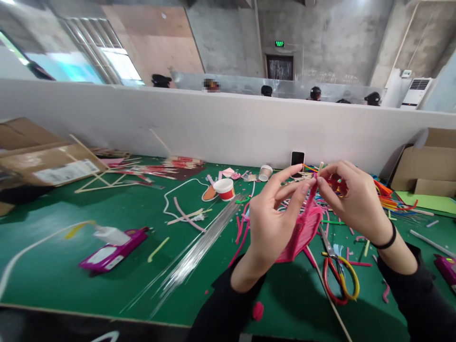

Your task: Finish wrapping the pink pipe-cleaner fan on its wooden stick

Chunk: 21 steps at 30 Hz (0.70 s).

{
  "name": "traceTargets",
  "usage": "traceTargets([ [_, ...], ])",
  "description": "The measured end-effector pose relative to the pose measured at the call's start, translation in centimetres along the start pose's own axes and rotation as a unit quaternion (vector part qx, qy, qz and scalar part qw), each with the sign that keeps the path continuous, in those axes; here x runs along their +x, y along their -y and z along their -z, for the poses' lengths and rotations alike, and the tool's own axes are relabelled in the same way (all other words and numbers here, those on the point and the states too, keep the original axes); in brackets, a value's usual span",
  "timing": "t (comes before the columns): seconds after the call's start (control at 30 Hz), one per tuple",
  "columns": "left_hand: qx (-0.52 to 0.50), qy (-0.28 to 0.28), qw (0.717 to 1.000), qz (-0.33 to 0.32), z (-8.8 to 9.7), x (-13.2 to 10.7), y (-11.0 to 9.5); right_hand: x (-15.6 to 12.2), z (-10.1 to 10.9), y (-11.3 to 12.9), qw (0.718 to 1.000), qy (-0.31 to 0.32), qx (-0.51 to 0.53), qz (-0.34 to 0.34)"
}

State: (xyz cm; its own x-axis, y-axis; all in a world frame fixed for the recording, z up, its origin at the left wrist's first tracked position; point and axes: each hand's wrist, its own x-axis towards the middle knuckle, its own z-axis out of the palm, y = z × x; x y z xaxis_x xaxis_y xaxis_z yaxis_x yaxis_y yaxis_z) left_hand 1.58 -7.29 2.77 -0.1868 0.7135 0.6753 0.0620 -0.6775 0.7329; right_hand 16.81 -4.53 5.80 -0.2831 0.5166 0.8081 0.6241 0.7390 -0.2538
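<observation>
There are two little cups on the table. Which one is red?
The red cup with the white rim, standing nearer the front. The other cup is pale brown and sits farther back, beside the phone.

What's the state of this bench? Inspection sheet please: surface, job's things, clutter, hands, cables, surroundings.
Surface: green mat, littered with cut scraps.
Job's things: pink pipe-cleaner piece, held up off the mat.
Clutter: scissors, wire bundle, paper cup, phone, pink packet, loose pipe cleaners, wooden sticks.
Grippers: left hand grips the piece; right hand pinches its top end.
Cables: nothing seen for sure; a white strand lies on the mat, kind unclear.
Surroundings: cardboard boxes at both ends, white partition, people's heads behind it, air conditioner.
</observation>
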Motion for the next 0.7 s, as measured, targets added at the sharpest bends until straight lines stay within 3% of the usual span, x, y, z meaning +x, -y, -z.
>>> traceTargets([
  [0.33, -0.06, 0.006, 0.998, 0.031, -0.5, 0.8, 1.0, -0.3, -0.7, -0.2, 0.999, -0.03, -0.028, 0.006],
  [0.7, -0.051, -0.013, 0.999, -0.012, -0.4, 1.2, 1.6, 0.1, 0.0, 0.1, 0.997, 0.018, -0.027, 0.064],
])
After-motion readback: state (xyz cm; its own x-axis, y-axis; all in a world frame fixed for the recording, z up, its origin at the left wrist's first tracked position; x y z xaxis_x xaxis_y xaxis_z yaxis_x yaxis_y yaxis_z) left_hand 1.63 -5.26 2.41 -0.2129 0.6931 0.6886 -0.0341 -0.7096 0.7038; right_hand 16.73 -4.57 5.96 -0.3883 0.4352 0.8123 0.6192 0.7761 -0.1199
